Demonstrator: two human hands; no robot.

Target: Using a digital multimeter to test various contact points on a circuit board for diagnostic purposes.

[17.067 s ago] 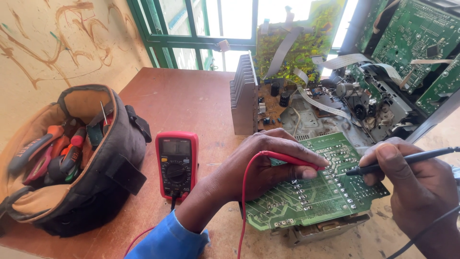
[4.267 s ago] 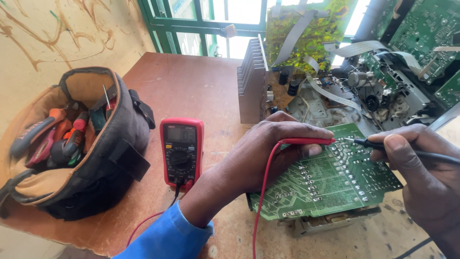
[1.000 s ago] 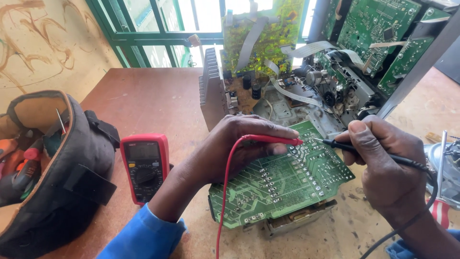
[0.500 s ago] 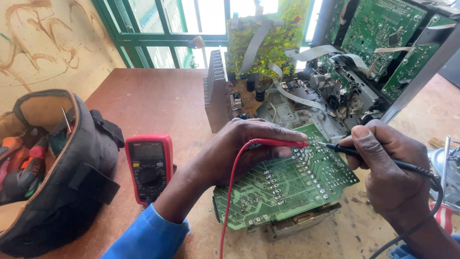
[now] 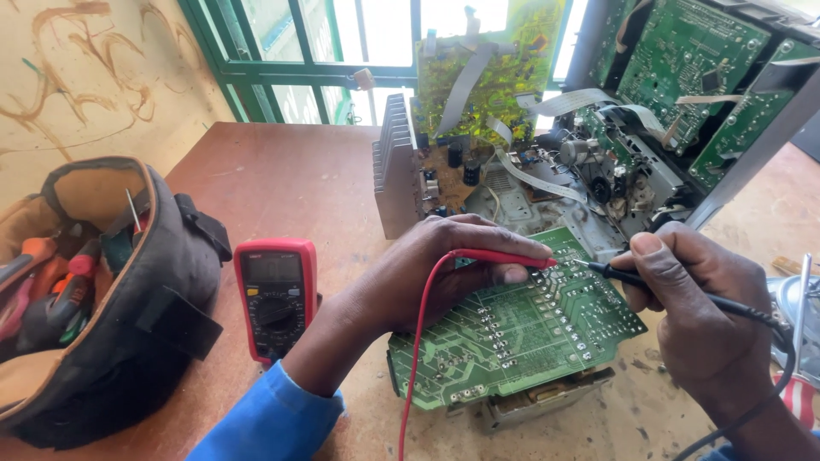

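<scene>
The board lay flat between both hands, solder side up, long axis running lower-left to upper-right. The left hand rested on its near-left part, closed on the red probe, tip pointing right onto the upper pads. The right hand came from the right, gripping the black probe pen-style — tips near each other, close to equally placed. Exact pads touched: can't tell, too small. The meter sat left of the board — display unreadable. The bag was cut off at left.
</scene>
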